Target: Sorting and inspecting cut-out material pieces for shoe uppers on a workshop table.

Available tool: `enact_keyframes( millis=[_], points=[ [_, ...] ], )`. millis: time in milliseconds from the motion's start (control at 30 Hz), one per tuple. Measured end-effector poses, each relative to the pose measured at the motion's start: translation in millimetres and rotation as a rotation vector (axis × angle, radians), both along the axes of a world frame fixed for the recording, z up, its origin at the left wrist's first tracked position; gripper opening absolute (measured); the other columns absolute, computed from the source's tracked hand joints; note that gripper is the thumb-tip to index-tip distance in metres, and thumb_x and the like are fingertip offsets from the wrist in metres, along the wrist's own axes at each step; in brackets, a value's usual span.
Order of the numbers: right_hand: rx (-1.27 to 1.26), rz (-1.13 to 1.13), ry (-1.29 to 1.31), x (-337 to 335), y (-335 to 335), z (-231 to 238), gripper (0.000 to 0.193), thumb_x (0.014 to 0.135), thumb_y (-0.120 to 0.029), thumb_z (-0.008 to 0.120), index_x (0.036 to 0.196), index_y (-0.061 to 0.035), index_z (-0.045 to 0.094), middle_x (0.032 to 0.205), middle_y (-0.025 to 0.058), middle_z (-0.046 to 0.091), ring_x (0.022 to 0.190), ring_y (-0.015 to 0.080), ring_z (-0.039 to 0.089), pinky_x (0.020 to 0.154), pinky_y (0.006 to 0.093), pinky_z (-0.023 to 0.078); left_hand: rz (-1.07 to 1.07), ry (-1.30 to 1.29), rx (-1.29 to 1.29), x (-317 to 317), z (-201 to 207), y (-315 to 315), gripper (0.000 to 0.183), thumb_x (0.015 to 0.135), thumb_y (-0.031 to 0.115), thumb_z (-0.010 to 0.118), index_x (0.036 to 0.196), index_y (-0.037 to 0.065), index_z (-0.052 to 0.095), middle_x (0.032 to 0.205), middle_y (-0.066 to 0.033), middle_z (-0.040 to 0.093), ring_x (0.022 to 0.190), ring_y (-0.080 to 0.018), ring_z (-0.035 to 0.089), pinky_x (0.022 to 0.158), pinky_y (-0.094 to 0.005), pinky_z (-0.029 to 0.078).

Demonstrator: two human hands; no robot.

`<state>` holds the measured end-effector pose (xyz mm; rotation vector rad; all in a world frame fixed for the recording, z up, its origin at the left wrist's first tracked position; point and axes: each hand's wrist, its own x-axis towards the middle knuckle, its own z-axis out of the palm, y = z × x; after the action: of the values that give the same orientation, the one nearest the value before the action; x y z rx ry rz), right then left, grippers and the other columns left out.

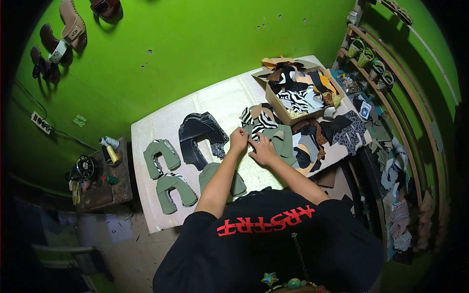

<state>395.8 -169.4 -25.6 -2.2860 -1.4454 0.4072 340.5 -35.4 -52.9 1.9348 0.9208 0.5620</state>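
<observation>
Over the table's middle, my left hand (238,140) is closed, fingers curled at the edge of a pile of cut pieces. What it pinches, if anything, is too small to make out. Just to its right, my right hand (264,150) lies with fingers stretched out, touching olive-green cut pieces (282,142). Zebra-striped pieces (264,119) lie beyond both hands. A stack of black curved pieces (195,139) sits left of my left hand. Green U-shaped stacks (161,157) stand farther left, and another green stack (229,181) is partly hidden behind my left forearm.
A cardboard box (293,117) full of scraps stands at the table's far right, with patterned scraps (348,132) beside it. Wooden racks (391,105) with small baskets or sandals line the right. On the left, a small table (115,183) carries thread spools (111,151). Sandals (73,27) hang on the green wall.
</observation>
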Motion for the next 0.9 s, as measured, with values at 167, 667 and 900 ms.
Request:
enact_keyframes(
  millis=[167, 667, 900],
  points=[
    [0.059, -0.062, 0.013, -2.2, 2.4, 1.2, 0.058, 0.07, -0.028, 0.063, 0.123, -0.0157, 0.042, 0.127, 0.0193, 0.03, 0.116, 0.0363, 0.031, 0.091, 0.047, 0.033, -0.054, -0.185, -0.182, 0.7, 1.5, 0.9, 0.013, 0.082, 0.013, 0.054, 0.082, 0.001, 0.048, 0.066, -0.0045, 0.053, 0.058, -0.0103, 0.05, 0.054, -0.0256, 0.042],
    [0.575, -0.323, 0.509, 3.8, 43.3, -31.6, 0.037, 0.091, -0.029, 0.034, 0.101, 0.0002, 0.054, 0.091, 0.009, 0.058, 0.085, 0.0203, 0.051, 0.076, 0.0331, 0.04, -0.129, -0.711, -0.791, -71.1, 96.5, 15.0, 0.007, 0.087, 0.011, 0.044, 0.088, 0.005, 0.042, 0.085, -0.0102, 0.057, 0.077, -0.0203, 0.061, 0.071, -0.0299, 0.052],
    [0.589, 0.038, 1.346, -66.7, 91.6, 34.3, 0.06, 0.085, -0.055, 0.031, 0.104, -0.0028, 0.051, 0.089, 0.007, 0.06, 0.069, 0.0151, 0.057, 0.059, 0.0248, 0.041, 0.033, -0.67, -0.604, -154.6, 93.5, 41.5, 0.012, 0.084, 0.004, 0.052, 0.086, 0.004, 0.04, 0.083, -0.0151, 0.059, 0.076, -0.0219, 0.063, 0.066, -0.0274, 0.053]
  ],
)
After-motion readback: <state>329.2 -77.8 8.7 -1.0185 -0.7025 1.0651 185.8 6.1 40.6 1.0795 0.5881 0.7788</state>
